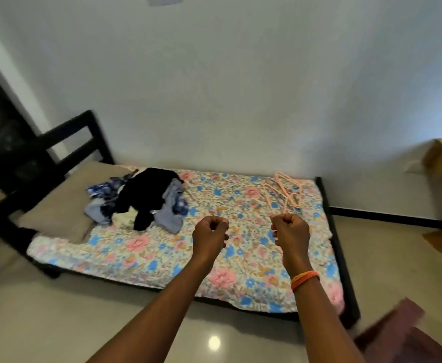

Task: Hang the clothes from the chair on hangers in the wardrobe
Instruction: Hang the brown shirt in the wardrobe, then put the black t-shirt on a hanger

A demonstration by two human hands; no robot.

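Nearest are two bare forearms reaching out over the floor toward the bed (pixel 345 258). The left hand (pixel 209 235) and the right hand (pixel 290 233) both hang above the flowered sheet with fingers curled in toward the palm, gripping nothing that can be seen; they look like hands held ready between steps, not yet on any garment. One band of orange thread (pixel 303 279) circles the right wrist. Further on, one heap of clothes (pixel 141 200) lies on the sheet just beside the one beige pillow (pixel 57 205), probably dumped there for sorting; the pieces overlap too much to count, though black, blue and cream cloth show. Across the sheet, well apart from the heap, a tangle of pink hangers (pixel 285 191) lies near the wall, several of them, number unclear. Neither chair nor wardrobe is clearly in view
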